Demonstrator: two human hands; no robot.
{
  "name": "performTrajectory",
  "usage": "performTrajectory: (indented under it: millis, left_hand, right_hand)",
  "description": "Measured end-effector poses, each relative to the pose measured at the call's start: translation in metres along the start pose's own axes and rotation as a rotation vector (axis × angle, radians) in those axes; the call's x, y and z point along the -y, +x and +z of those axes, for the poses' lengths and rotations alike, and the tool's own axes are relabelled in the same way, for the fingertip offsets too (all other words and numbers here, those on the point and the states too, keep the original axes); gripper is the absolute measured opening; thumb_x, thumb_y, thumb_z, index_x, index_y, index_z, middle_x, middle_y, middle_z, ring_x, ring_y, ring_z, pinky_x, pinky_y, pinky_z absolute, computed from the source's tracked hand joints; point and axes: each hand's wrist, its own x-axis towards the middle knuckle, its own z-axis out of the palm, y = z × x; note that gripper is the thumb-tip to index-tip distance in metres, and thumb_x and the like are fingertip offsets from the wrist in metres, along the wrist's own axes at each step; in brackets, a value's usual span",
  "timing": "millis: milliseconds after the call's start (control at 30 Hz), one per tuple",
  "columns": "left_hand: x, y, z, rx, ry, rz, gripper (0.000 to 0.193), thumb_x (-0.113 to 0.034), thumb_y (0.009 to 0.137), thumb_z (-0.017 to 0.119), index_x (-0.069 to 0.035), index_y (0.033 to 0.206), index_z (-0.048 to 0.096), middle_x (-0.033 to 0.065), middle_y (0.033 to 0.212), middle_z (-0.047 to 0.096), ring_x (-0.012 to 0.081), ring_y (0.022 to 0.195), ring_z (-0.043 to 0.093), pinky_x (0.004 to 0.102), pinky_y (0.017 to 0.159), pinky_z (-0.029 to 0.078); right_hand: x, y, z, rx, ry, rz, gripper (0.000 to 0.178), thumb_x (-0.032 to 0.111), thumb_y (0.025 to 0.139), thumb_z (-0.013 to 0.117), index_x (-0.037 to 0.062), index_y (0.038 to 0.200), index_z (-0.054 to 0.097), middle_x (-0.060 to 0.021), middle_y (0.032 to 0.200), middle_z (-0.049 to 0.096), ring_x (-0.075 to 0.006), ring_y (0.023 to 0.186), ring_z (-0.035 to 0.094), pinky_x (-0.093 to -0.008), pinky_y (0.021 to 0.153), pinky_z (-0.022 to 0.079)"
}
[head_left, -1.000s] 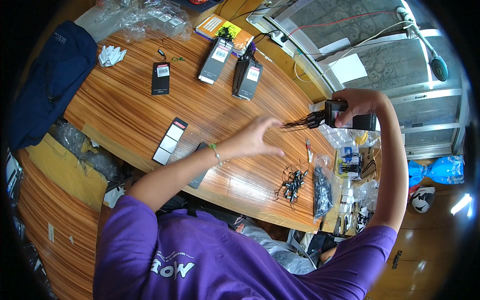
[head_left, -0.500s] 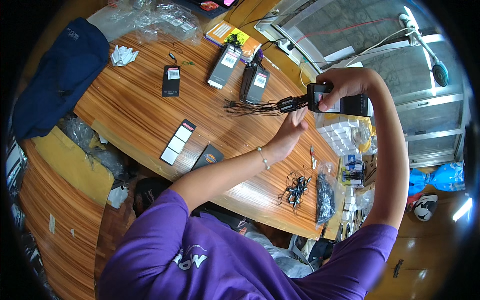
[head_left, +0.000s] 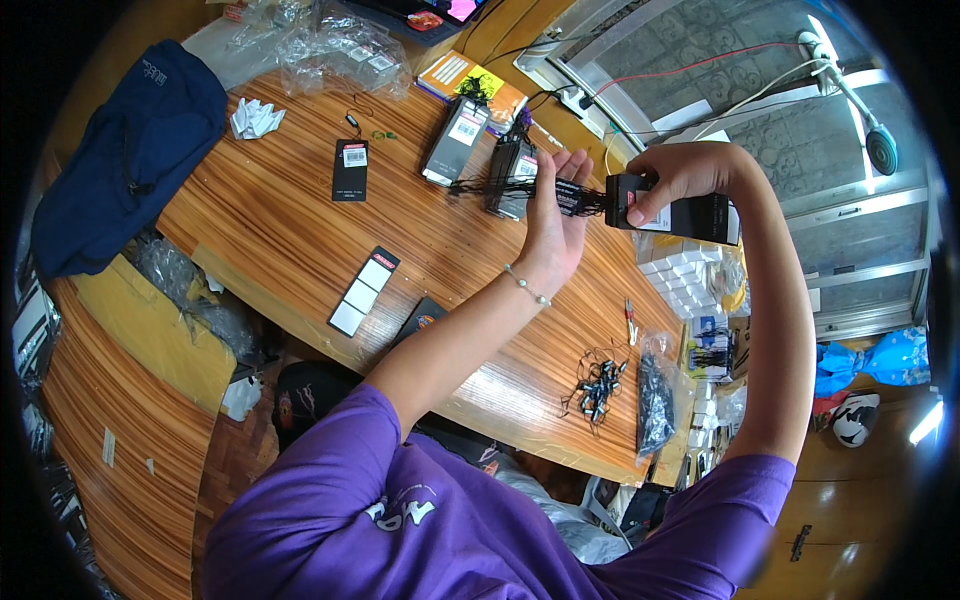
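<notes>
Nearest the camera is the person's purple shirt (head_left: pixel 450 530), with both forearms rising from it over a striped wooden table (head_left: pixel 290 230). At the table's near edge lie a small heap of black clips with strings (head_left: pixel 598 385) and, just beside it toward the right corner, a dark filled plastic bag (head_left: pixel 655 400). Further left along that near edge sit a black card with 3 white squares (head_left: pixel 362 291) and a dark card (head_left: pixel 420 318) partly hidden by the left forearm. The left hand (head_left: pixel 555 225), a bead bracelet (head_left: pixel 527 286) on its wrist, is held up above the middle of the table with fingers spread and straight, palm turned toward the right hand; a bundle of thin black strings (head_left: pixel 500 187) runs across its fingers, so it is open and touching the strings rather than gripping them. The right hand (head_left: pixel 680 175) is raised above the table's right edge and is clamped on a stack of black tags (head_left: pixel 672 212), from which the strings trail left. The 2 hands are near each other but apart. Beyond them, toward the far edge, lie 2 more black tag bundles (head_left: pixel 455 140), a single black tag (head_left: pixel 350 170), a crumpled white scrap (head_left: pixel 255 118) and clear plastic bags (head_left: pixel 330 50). A navy bag (head_left: pixel 130 150) rests off the far left corner.
</notes>
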Motion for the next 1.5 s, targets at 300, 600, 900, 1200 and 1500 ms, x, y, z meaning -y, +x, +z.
performTrajectory:
  millis: [300,600,900,1200,1500]
  left_hand:
    - [-0.013,0.010,0.001,-0.068,0.012,-0.032,0.034,-0.041,0.092,0.038,-0.011,0.081,0.051,0.0066,0.100,0.060,0.0173,0.101,0.053,0.0351,0.091,0.039]
    - [-0.041,0.026,0.003,0.079,0.496,-0.086,0.035,-0.035,0.094,0.039,-0.006,0.077,0.051,0.0145,0.095,0.062,0.0176,0.087,0.058,0.0298,0.083,0.044]
    - [-0.064,0.038,0.006,0.235,0.897,-0.242,0.041,-0.040,0.092,0.039,-0.002,0.098,0.053,-0.0016,0.054,0.048,0.0156,0.073,0.061,0.0287,0.078,0.045]
    - [-0.068,0.034,0.013,0.367,1.148,-0.302,0.046,-0.036,0.095,0.032,0.004,0.112,0.049,-0.0071,0.045,0.028,0.0066,0.052,0.048,0.0337,0.082,0.047]
    - [-0.071,0.028,0.046,0.592,1.315,-0.366,0.043,-0.032,0.097,0.028,0.001,0.112,0.051,-0.0054,0.048,0.032,0.0133,0.069,0.060,0.0296,0.078,0.044]
  right_hand:
    - [-0.033,0.008,0.029,-0.041,0.286,-0.193,0.067,0.045,0.059,0.076,-0.0022,0.102,0.056,-0.0069,0.085,0.061,-0.0138,0.076,0.055,-0.0251,0.069,0.044]
    - [-0.056,0.040,0.126,-0.281,0.845,-0.421,0.063,0.043,0.064,0.073,0.0005,0.108,0.054,-0.0030,0.085,0.059,-0.0107,0.075,0.053,-0.0229,0.068,0.044]
    - [-0.031,0.084,0.196,-0.424,1.223,-0.628,0.052,0.032,0.066,0.075,0.0007,0.102,0.054,-0.0027,0.084,0.057,-0.0104,0.077,0.052,-0.0237,0.070,0.043]
    - [-0.004,0.090,0.221,-0.511,1.445,-0.725,0.051,0.028,0.068,0.075,0.0006,0.105,0.052,-0.0034,0.087,0.058,-0.0092,0.076,0.053,-0.0233,0.069,0.044]
    - [0.019,0.094,0.239,-0.563,1.744,-0.857,0.052,0.018,0.068,0.074,0.0023,0.110,0.048,-0.0008,0.085,0.057,-0.0077,0.074,0.053,-0.0217,0.068,0.045]
